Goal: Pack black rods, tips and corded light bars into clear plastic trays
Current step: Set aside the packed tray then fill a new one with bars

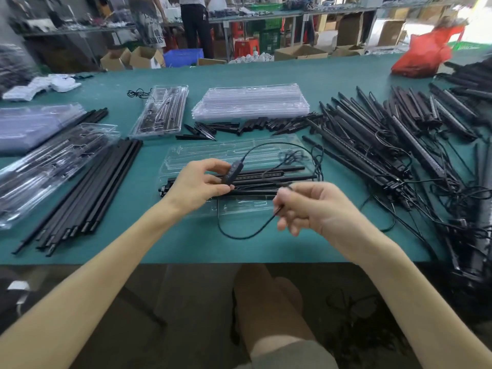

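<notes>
Now my left hand [197,188] is gripping the controller [230,173], right hand [312,207] pinching the cord [249,235], probably gathering slack to fit the tray [179,155].

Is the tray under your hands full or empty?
Partly full: black bars lie across the tray; its far slots look bare; the cord trails outside.

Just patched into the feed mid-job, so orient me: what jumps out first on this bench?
Dead centre, the left hand pinches a black inline controller over a partly filled clear tray, while the right hand pinches a thin black cord. A big tangled heap of corded light bars sprawls to the right; black rods lie side by side on the left.
</notes>
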Motion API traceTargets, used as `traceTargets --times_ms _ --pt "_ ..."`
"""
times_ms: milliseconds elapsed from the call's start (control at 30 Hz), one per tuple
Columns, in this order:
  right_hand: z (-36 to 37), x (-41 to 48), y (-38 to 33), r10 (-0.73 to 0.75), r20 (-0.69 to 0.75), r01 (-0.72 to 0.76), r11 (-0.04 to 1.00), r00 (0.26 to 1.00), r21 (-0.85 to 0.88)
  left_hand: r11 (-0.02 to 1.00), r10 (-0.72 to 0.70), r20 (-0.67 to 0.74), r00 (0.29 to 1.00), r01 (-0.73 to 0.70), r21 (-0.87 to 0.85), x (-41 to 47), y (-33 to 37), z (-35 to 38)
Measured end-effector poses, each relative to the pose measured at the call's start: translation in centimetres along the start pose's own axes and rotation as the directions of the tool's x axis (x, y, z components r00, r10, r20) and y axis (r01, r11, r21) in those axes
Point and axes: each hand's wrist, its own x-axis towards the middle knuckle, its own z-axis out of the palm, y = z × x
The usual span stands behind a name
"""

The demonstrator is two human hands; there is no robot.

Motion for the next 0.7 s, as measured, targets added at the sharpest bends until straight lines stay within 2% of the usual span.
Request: traceTargets --times_ms 67,133,267,467,600,700 --pt "0.9 0.0 1.0 0.068 0.018 -0.067 0.995 0.997 -0.078 0.99 0.041 0.084 0.996 -0.052 0.13 0.1 0.3 -0.1" --pt "1.6 0.2 1.9 0.11 -0.018 -0.111 0.991 0.994 -0.07 0.966 0.064 0.137 0.989 -0.096 0.242 0.1 0.5 -0.1" --pt "2.1 0.7 3.0 0.107 -0.1 -0.112 0.993 0.989 -0.047 0.944 0.049 0.179 0.983 -0.104 0.314 -0.2 0.4 -0.2" --pt "1.6 0.9 3.4 0.008 -0.191 -0.017 0.999 0.982 -0.046 0.899 0.07 0.219 0.973 -0.157 0.409 -0.7 -0.7 -1.0" --pt "1.8 0.9 3.5 -0.145 -0.326 0.136 0.989 0.934 -0.051 0.88 0.093 0.259 0.961 -0.201 0.43 -1.3 -1.0 -0.9" --pt "1.8 0.9 3.4 -0.178 -0.353 0.17 0.984 0.918 -0.056 0.853 0.129 0.276 0.953 -0.249 0.459 -1.6 -0.8 -0.8"
